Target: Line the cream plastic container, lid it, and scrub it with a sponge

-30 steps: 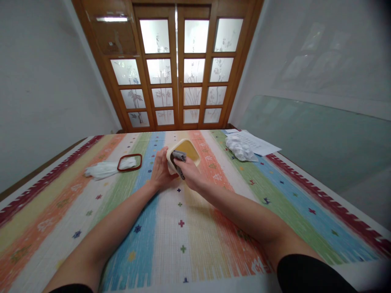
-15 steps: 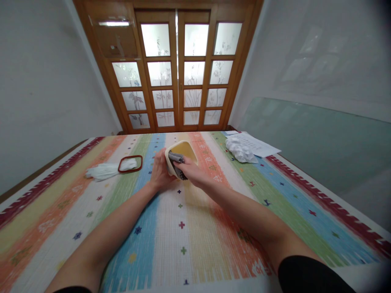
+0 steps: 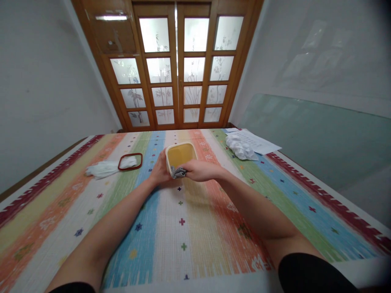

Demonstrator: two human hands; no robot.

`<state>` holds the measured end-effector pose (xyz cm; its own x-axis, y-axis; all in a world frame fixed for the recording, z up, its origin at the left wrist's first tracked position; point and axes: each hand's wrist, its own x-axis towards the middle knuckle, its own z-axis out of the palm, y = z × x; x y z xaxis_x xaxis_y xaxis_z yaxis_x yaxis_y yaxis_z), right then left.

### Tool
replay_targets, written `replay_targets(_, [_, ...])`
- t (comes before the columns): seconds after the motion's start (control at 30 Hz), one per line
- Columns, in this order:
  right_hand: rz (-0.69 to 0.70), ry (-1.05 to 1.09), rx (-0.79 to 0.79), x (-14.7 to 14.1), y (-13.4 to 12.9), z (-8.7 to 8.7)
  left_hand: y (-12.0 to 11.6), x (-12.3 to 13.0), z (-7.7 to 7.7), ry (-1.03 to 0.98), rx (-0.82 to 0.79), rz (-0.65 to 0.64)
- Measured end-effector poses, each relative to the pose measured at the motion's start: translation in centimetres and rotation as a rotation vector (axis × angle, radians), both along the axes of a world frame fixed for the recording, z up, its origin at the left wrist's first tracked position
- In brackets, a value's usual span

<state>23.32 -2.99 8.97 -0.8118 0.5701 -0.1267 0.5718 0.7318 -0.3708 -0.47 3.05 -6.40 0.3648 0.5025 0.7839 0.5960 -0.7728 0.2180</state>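
A pale yellow plastic container (image 3: 182, 153) with a rounded square mouth is tilted so that its inside faces partly toward me. My left hand (image 3: 161, 169) grips it from the left side, fingers around its outer wall. My right hand (image 3: 200, 170) pinches a grey cloth (image 3: 178, 172) and presses it on the near rim, at the left corner. The cloth is bunched and part of it hangs over the rim. The palm side of my right hand is hidden.
A dark red square lid frame (image 3: 130, 162) lies to the left, with white cloth (image 3: 104, 169) beside and under it. At the right sit crumpled white material (image 3: 240, 147) and printed sheets (image 3: 258, 141). A striped tablecloth (image 3: 183, 228) covers the table; wooden glazed doors (image 3: 180, 61) stand beyond.
My right hand has turned and shifted right, moving the cloth from the container's left rim down to its near corner. The container's mouth is now less covered.
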Motion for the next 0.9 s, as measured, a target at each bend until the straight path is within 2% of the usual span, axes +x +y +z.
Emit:
replay_targets(0.1, [-0.055, -0.144, 0.093, -1.1, 0.3, -1.4, -0.6, 0.3, 0.5, 0.035, -0.012, -0.025])
replay_targets(0.2, [-0.099, -0.206, 0.116, -2.5, 1.2, -3.9, -1.2, 0.6, 1.1, 0.073, -0.029, -0.082])
replay_targets(0.33, [-0.115, -0.13, 0.067, -3.8, 3.1, -7.5, -1.5, 0.9, 1.4, 0.134, 0.01, -0.138])
replay_targets(0.43, [-0.081, -0.061, 0.074, -4.1, 4.0, -8.6, -1.4, 1.0, 1.5, 0.149, 0.02, -0.139])
replay_targets(0.53, [-0.08, -0.11, 0.039, -3.7, 3.8, -7.5, -1.4, 0.9, 1.6, 0.121, -0.004, -0.138])
replay_targets(0.73, [-0.003, -0.205, 0.049, -2.1, 1.3, -2.6, -0.6, 0.4, 0.8, 0.048, -0.045, -0.102])
replay_targets(0.9, [0.059, -0.165, 0.083, -0.7, -1.5, 0.2, 0.0, 0.1, 0.1, -0.006, -0.065, -0.084])
